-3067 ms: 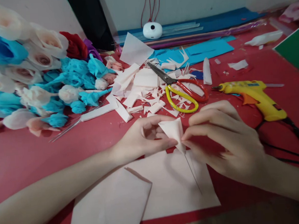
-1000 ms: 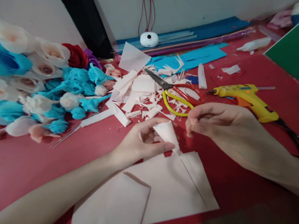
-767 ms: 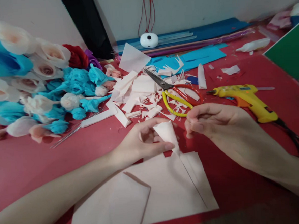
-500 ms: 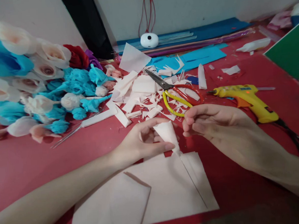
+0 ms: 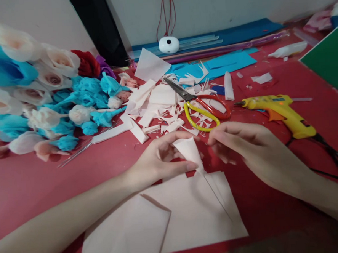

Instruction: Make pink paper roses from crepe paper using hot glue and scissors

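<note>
My left hand point(image 5: 162, 157) is closed around a pale pink paper flower bud point(image 5: 189, 150), rolled into a cone and pinched at its base. A thin wire stem point(image 5: 216, 194) runs from the bud down to the right, over the folded pale paper point(image 5: 203, 216). To the right of the bud, apart from it, my right hand point(image 5: 241, 148) has its thumb and index finger pressed together. Whatever may be between those fingertips is too small to tell. The scissors point(image 5: 199, 105), with one red and one yellow handle, lie just beyond both hands.
Pale paper scraps point(image 5: 159, 104) cover the middle of the red table point(image 5: 102, 161). A yellow glue gun point(image 5: 279, 114) with a black cord lies at right. Finished paper flowers point(image 5: 51, 76) crowd the left. Behind are blue paper point(image 5: 225, 65), a white earbud case point(image 5: 169, 45) and a green board point(image 5: 331, 61).
My right hand has turned slightly, bringing thumb and index finger together, the other fingers lower. The wire's lower end has shifted up a little. My left hand keeps hold of the bud.
</note>
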Tool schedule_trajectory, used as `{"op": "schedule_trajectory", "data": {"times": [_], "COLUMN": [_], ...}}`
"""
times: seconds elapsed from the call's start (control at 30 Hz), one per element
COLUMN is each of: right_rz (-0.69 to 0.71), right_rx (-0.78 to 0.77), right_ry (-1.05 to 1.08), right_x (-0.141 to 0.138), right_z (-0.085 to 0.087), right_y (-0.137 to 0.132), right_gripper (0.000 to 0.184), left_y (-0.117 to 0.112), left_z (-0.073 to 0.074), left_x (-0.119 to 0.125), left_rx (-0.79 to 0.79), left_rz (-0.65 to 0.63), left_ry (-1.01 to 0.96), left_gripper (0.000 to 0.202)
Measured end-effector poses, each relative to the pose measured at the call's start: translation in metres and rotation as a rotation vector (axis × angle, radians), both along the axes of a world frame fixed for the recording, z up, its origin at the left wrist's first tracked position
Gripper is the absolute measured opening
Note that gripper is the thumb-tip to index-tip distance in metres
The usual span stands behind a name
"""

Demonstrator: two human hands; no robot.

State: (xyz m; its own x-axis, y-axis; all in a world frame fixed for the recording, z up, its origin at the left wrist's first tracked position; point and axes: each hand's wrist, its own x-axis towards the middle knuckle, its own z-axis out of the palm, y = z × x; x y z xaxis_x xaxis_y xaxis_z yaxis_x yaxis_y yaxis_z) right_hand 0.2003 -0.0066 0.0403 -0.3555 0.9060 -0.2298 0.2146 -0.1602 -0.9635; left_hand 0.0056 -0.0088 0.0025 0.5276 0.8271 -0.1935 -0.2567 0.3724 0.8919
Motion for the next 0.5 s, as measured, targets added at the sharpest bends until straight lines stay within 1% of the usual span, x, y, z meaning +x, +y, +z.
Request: {"op": "schedule_trajectory", "data": {"times": [0.07,0.17,0.23,0.3,0.37,0.5], "right_rz": [0.056,0.232,0.309,0.322,0.299,0.256], "right_rx": [-0.026,-0.113,-0.163,-0.19,-0.202,-0.233], "right_ry": [-0.039,-0.072,-0.086,-0.087,-0.082,-0.065], "right_x": [-0.0013,-0.0034,-0.005,-0.0067,-0.0082,-0.0103], "right_z": [0.0003,-0.0014,-0.0036,-0.0053,-0.0059,-0.004], "right_y": [-0.0005,-0.0027,-0.0046,-0.0062,-0.0074,-0.0084], "right_gripper": [0.027,0.023,0.02,0.02,0.018,0.012], "left_y": [0.0003,0.0006,0.0006,0.0006,0.0004,-0.0004], "left_z": [0.0003,0.001,0.0021,0.0034,0.0044,0.0043], "left_x": [0.0003,-0.0003,-0.0011,-0.0016,-0.0015,-0.0002], "left_rx": [0.016,0.036,0.029,0.024,0.036,0.067], "left_rz": [0.016,0.008,-0.014,-0.025,-0.026,0.012], "left_ry": [-0.024,-0.064,-0.08,-0.085,-0.088,-0.046], "left_gripper": [0.041,0.041,0.041,0.042,0.043,0.043]}}
